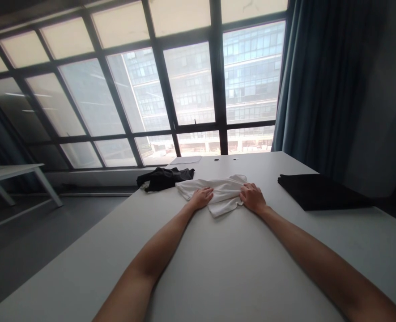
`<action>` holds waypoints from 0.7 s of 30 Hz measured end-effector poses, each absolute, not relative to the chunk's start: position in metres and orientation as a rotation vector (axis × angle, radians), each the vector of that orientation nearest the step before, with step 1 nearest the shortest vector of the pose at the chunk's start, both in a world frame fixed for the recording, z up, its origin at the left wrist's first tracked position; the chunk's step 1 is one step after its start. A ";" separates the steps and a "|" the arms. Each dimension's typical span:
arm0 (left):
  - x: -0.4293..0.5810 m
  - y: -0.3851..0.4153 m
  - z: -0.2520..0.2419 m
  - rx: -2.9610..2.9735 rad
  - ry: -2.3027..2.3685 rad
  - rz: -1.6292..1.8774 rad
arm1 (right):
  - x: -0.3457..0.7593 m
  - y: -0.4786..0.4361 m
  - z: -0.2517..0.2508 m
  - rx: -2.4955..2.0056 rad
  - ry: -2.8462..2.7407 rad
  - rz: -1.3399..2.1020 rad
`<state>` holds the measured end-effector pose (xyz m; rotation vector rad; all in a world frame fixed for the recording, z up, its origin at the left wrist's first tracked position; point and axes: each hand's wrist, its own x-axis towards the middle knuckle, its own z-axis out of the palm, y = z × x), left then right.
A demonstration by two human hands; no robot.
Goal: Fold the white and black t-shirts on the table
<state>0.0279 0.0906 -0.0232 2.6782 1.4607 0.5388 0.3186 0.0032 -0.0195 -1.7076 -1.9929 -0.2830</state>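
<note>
A white T-shirt (223,190), wrinkled and partly folded over, lies on the white table (218,264) in front of me. On its near left part rests my left hand (202,197), fingers stretched out over the cloth. My right hand (252,197) lies across the shirt's right edge, its fingers laid on the fabric and pointing left. Both arms reach forward over the tabletop. A flap of the shirt sticks out toward me between the hands.
A crumpled black garment (166,179) lies at the table's left edge, close to the shirt. Folded black cloth (318,192) lies on the right. Beyond stand large windows (189,85) and a dark blue curtain (315,89). Another white table (13,172) is at far left.
</note>
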 end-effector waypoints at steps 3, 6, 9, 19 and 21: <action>0.028 0.088 -0.020 2.684 1.437 0.444 | 0.315 0.003 -0.021 -1.721 -2.089 -0.134; 0.026 0.082 -0.014 2.689 1.378 0.295 | 0.317 0.006 -0.025 -1.715 -2.131 -0.077; 0.026 0.073 -0.008 2.681 1.340 0.141 | 0.320 0.009 -0.026 -1.691 -2.113 -0.081; 0.031 0.039 0.000 2.829 1.165 0.252 | 0.344 0.018 -0.033 -1.952 -1.715 -0.293; 0.025 0.039 0.006 2.812 1.059 0.256 | 0.352 0.021 -0.037 -2.023 -1.631 -0.292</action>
